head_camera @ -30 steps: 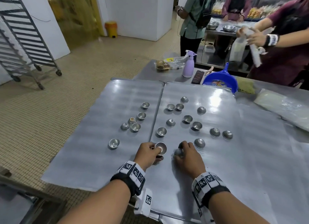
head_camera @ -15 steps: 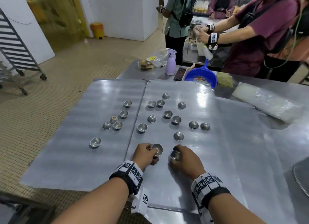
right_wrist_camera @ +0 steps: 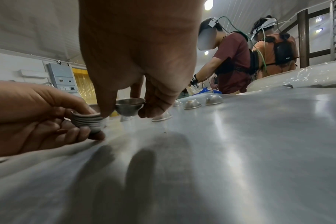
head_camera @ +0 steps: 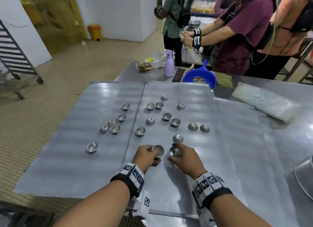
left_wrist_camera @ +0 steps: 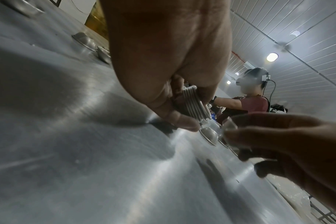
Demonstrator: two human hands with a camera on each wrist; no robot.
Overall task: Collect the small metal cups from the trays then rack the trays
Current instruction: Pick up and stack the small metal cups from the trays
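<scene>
Two flat metal trays [head_camera: 71,142] lie side by side on the steel table, with several small metal cups [head_camera: 140,130] scattered on them, some upright and some upside down. My left hand [head_camera: 147,154] grips a nested stack of cups [head_camera: 158,150] [left_wrist_camera: 195,104] [right_wrist_camera: 88,121] near the right tray's front. Just to its right, my right hand [head_camera: 182,154] pinches a single cup [head_camera: 175,151] [right_wrist_camera: 129,106] between thumb and fingers, lifted slightly off the tray. An upside-down cup [head_camera: 177,138] sits just beyond my right hand.
At the table's far end stand a purple spray bottle [head_camera: 169,64], a blue dustpan [head_camera: 199,76], a brush and a food bag. A plastic-wrapped bundle [head_camera: 264,101] lies far right, a metal bowl [head_camera: 304,177] at the right edge. A wheeled tray rack [head_camera: 15,57] stands left. People work behind the table.
My right hand has picked the single cup up off the tray and turned it upright beside the stack. My left hand stays put with the stack. The head view has shifted.
</scene>
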